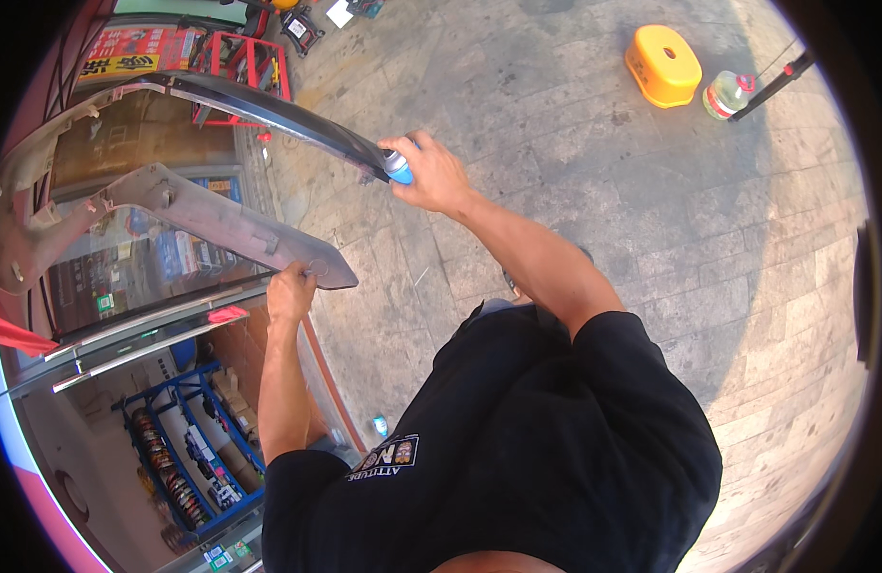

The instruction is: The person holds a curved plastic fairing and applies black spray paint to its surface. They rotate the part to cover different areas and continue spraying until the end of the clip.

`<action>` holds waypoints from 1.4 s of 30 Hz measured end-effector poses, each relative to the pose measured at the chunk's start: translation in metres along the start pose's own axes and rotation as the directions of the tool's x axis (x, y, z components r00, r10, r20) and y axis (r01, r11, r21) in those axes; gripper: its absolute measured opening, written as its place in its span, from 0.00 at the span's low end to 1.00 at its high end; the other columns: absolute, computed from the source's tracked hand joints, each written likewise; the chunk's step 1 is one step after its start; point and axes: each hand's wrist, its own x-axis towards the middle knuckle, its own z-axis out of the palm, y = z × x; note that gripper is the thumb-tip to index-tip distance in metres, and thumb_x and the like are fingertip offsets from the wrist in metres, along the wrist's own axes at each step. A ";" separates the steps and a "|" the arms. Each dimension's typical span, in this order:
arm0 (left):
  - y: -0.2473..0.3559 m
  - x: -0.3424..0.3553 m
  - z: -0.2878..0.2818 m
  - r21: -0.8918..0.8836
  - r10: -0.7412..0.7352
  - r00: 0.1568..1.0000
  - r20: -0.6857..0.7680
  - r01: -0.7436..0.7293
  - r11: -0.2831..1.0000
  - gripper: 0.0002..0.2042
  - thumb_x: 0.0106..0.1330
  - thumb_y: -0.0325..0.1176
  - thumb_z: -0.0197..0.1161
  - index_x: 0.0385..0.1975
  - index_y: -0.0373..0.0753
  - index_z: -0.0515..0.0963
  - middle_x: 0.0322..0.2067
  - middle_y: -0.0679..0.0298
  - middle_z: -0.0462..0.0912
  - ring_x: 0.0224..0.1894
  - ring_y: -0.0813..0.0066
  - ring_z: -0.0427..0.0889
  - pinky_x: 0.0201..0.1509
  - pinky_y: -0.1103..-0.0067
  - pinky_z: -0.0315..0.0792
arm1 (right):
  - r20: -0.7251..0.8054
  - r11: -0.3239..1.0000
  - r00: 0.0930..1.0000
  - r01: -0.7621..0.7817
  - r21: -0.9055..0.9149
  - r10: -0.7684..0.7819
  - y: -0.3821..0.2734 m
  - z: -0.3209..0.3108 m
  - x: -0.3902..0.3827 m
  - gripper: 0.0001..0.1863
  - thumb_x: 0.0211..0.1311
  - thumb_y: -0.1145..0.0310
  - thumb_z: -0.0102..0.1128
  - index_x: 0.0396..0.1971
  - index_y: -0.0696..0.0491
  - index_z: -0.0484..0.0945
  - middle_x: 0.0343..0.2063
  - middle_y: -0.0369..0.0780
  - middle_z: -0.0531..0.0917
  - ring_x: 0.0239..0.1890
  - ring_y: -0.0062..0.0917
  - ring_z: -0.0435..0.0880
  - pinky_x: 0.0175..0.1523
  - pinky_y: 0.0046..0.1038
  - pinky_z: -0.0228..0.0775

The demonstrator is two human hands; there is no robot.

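A long, bent plastic panel reaches in from the left with two arms. Its upper arm (278, 119) is glossy black, and its lower arm (221, 224) shows a dull grey inner face with clip tabs. My left hand (292, 291) is closed on the pointed end of the grey arm. In my right hand (431, 172) is a blue and silver spray can (399, 165), fingers wrapped round it, right at the tip of the black arm. The palm hides part of the can, and I cannot tell if it touches the panel.
Behind the panel is a glass shopfront with a metal handle bar (140, 358). Blue shelving (188, 449) with parts stands inside. Another small blue can (381, 426) is by the doorway. A red tool rack (255, 62), yellow stool (663, 67) and liquid-filled bottle (725, 97) stand on the paving.
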 end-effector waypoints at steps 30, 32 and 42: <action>0.027 -0.007 0.025 -0.427 -0.387 0.922 0.026 0.360 0.830 0.19 0.69 0.35 0.66 0.55 0.32 0.80 0.30 0.59 0.87 0.34 0.70 0.88 0.36 0.75 0.80 | 0.360 0.886 0.920 -0.292 0.362 0.156 0.111 -0.007 -0.005 0.36 0.46 0.66 0.75 0.60 0.47 0.74 0.54 0.44 0.79 0.58 0.39 0.80 0.61 0.36 0.72; 0.046 -0.010 0.033 -0.600 -0.420 0.906 0.056 0.366 0.711 0.18 0.70 0.30 0.63 0.57 0.29 0.78 0.34 0.62 0.85 0.32 0.79 0.85 0.32 0.82 0.77 | 0.438 0.862 0.885 -0.341 0.375 0.159 0.106 -0.002 0.005 0.36 0.46 0.65 0.75 0.60 0.47 0.74 0.55 0.44 0.79 0.59 0.39 0.79 0.61 0.36 0.72; 0.151 -0.015 0.037 -0.876 -0.784 0.582 0.215 0.470 0.109 0.18 0.74 0.33 0.60 0.60 0.31 0.74 0.46 0.57 0.84 0.36 0.75 0.85 0.33 0.82 0.79 | 0.572 0.741 0.800 -0.495 0.454 0.183 0.138 0.004 0.052 0.37 0.47 0.67 0.76 0.62 0.47 0.72 0.51 0.42 0.81 0.52 0.34 0.83 0.56 0.34 0.76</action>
